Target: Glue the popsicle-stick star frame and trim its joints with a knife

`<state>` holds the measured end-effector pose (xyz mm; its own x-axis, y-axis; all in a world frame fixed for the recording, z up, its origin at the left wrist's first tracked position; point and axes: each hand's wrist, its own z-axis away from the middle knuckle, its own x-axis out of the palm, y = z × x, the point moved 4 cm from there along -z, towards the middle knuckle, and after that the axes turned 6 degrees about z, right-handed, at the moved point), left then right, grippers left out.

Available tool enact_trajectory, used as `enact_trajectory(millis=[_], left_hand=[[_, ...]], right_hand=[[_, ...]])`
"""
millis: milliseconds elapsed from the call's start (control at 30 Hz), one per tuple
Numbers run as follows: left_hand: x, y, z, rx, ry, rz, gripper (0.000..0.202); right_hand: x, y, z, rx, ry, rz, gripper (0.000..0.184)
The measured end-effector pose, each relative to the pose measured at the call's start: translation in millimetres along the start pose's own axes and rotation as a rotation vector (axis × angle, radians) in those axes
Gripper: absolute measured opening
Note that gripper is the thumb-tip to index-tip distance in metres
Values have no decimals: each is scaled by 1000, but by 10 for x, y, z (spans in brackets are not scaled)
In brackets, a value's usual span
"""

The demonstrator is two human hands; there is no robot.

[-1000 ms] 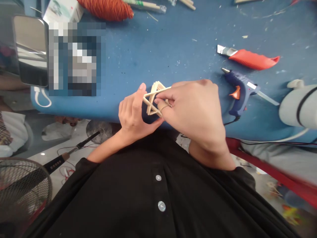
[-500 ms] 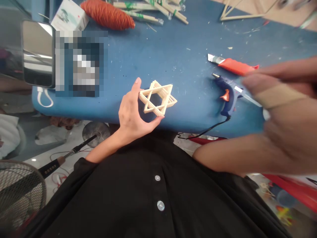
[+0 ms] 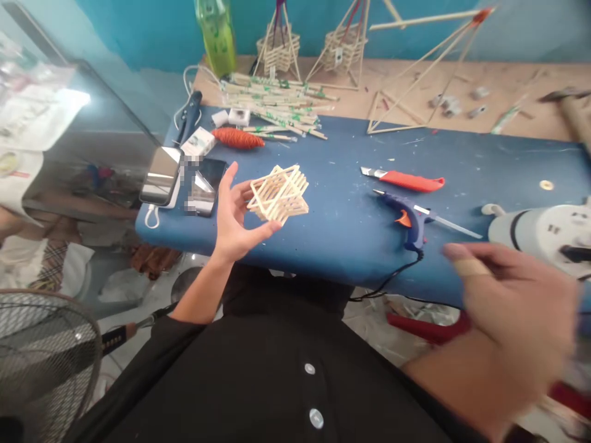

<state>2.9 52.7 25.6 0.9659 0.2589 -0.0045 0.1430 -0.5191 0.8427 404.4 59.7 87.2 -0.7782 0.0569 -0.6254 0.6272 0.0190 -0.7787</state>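
My left hand (image 3: pixel 233 218) holds a small star-shaped frame of pale wooden sticks (image 3: pixel 278 194) between thumb and fingertips, just above the near edge of the blue table (image 3: pixel 341 234). My right hand (image 3: pixel 512 320) hangs low at the right, off the table's edge, blurred by motion, with a bandage on one finger and its fingers loosely curled. Nothing shows in it. A blue glue gun (image 3: pixel 410 215) lies on the table between the two hands, its cord trailing over the edge.
A red-handled utility knife (image 3: pixel 406 180) lies behind the glue gun. Two phones (image 3: pixel 182 178), an orange yarn skein (image 3: pixel 237 138), bundled sticks (image 3: pixel 277 107) and stick frames (image 3: pixel 341 49) sit farther back. A white power strip (image 3: pixel 540 231) is at the right, a fan (image 3: pixel 44 363) at the lower left.
My right hand let go of the star and swung away to the lower right. The left hand kept the star and tilted it flatter. The view lifted, showing the table's far side.
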Motion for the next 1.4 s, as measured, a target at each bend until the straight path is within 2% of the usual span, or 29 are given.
enact_trajectory(millis=[33,67,133,200,267,367,467,533,600,667,800,867,933,1100,1200,1400], left_hand=[[46,61,14,72,36,-61,128],[100,119,38,145,63,-129,130],[219,207,103,284,65,-220,129],[310,235,163,352,36,-244,128],[354,222,201,384,5,-259,128],[345,183,223,461,-21,-340,125],[286,158,213,564,-16,-427,124],[230,173,181,599,-16,-404,126],[161,219,109,559,-29,-318,134],[94,282,-7,446,-60,-248,138],[32,416,-259,268,-186,-195,97],[36,463,-345,255,-224,-168,75],[55,485,-392,262,-227,-173,63],[127,480,-410,258,-244,-196,55],[153,461,-410,219,-259,-215,51],[187,430,-404,192,-270,-247,49]], right_hand=[[123,1,8,97,138,11,27],[329,-37,7,140,85,-83,38],[796,-213,-9,105,-193,-392,61],[1122,-398,-53,59,-301,-625,69],[1336,-543,-131,19,-375,-727,71],[1489,-674,-276,12,-454,-731,77],[1525,-778,-401,-16,-511,-710,70],[1502,-849,-469,-97,-490,-703,64],[1456,-899,-529,-181,-431,-693,62],[1412,-931,-575,-250,-401,-661,61],[1349,-964,-625,-341,-422,-550,56],[1327,-965,-631,-356,-432,-510,55],[1313,-963,-627,-369,-446,-482,54],[1265,-989,-611,-448,-469,-422,49],[1237,-1044,-593,-488,-481,-362,53],[1239,-1117,-555,-449,-467,-281,55]])
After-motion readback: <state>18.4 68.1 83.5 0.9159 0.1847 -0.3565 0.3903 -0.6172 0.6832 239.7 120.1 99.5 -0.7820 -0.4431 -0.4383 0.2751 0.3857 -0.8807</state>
